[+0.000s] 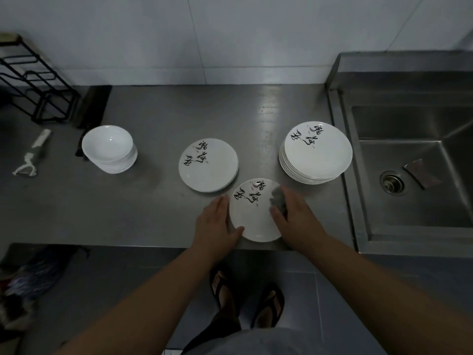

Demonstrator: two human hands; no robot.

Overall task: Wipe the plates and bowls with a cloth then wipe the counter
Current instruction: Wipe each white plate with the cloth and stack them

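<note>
Head view: at the desk's near edge, one plate lies flat. The left hand rests flat against its left rim, fingers straight, likely bracing it against sliding. The right hand grips a grey cloth, blurred, and presses it on the plate's right side, so wiping looks under way. Just beyond sits a short stack, probably done. A taller stack stands right, beside the sink, probably waiting. Bowls are stacked far left, near a peeler and a wire rack.
</note>
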